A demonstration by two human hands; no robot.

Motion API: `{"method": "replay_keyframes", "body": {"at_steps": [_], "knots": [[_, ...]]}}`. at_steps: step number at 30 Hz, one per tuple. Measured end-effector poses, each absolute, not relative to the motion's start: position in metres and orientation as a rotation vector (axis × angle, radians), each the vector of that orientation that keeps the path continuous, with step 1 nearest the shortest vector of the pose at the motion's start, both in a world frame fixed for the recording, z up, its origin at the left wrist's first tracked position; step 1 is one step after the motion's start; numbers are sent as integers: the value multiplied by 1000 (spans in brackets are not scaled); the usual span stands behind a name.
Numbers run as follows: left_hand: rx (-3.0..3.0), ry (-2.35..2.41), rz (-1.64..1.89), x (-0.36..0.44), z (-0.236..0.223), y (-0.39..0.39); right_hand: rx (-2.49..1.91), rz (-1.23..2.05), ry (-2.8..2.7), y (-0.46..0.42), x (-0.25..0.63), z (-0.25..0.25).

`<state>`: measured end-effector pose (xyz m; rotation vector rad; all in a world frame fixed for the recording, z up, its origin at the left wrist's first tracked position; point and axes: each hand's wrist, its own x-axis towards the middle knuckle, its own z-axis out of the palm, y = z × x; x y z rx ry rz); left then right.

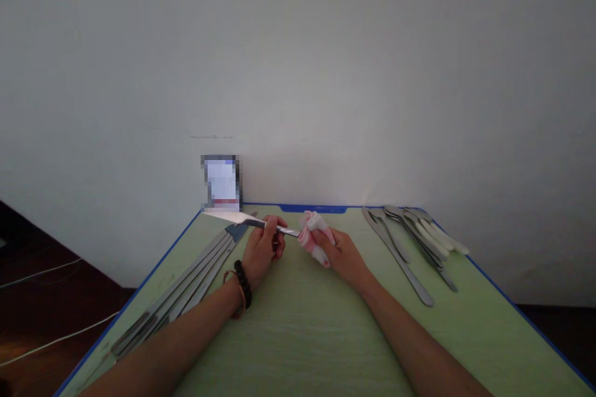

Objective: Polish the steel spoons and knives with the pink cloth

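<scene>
My left hand (264, 248), with a dark bracelet at the wrist, is closed around the handle of a metal spatula (254, 223). Its broad flat end points left and shines brightly. In my right hand (342, 254) is a bunched pink-and-white cloth (316, 237), pressed around the right end of the spatula's handle. Both hands are above the middle of the green table (288, 335). Below and left of my left hand lie several long-handled metal utensils (195, 279), partly hidden by my forearm.
On the right lie a table knife (405, 267), several metal spoons and forks (421, 239), and white-handled cutlery (442, 239). A blurred upright device with a lit screen (222, 183) leans on the wall (326, 74) at the back left. Blue edging borders the table.
</scene>
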<state>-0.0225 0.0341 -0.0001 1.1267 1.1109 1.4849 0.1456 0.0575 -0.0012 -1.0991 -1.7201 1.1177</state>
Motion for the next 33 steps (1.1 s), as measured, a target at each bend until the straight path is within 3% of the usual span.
{"method": "replay_keyframes", "body": {"at_steps": [8,19,25,29,33], "knots": [[1321,1003,1307,-17,-4,31,-1057,1183,-1471,62,147,-1],[1233,1125,1515,-19,-3,36,-1058,1166,-1542,60,140,-4],[1107,1123,1551,-22,0,36,-961,1222,-1064,73,144,-10],[1205,1047,1282,-20,-2,31,-813,1329,-711,82,149,-14],[1359,1009,959,-14,-4,23,-750,1403,-710,85,150,-15]]}}
